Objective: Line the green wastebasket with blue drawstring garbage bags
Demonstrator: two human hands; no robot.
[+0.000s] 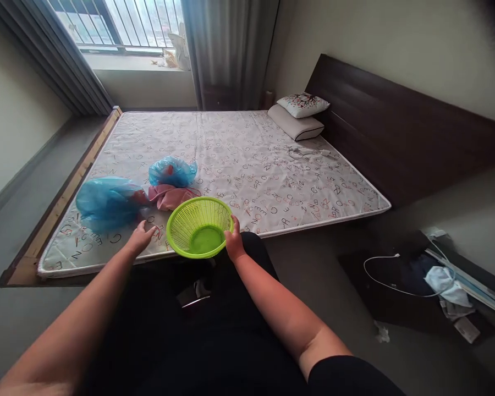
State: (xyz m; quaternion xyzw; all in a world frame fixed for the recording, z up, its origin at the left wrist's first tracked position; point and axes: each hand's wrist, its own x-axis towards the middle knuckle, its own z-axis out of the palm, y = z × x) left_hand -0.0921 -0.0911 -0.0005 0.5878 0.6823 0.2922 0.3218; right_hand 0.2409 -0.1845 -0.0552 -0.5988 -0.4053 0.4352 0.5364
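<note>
Right hand gripping rim of lime-green plastic basket at mattress edge. Left hand apart from basket, fingers spread, near larger blue plastic bag. Smaller blue plastic bag beyond, pink cloth just beside it, all three on letter-printed mattress. Over by dark headboard, tree-print cushion atop pale pillow. Grey curtains flank barred window.

A round, lime-green perforated basket faces mouth-up, just below centre-left. A bulging blue plastic bag lies farther left.
</note>
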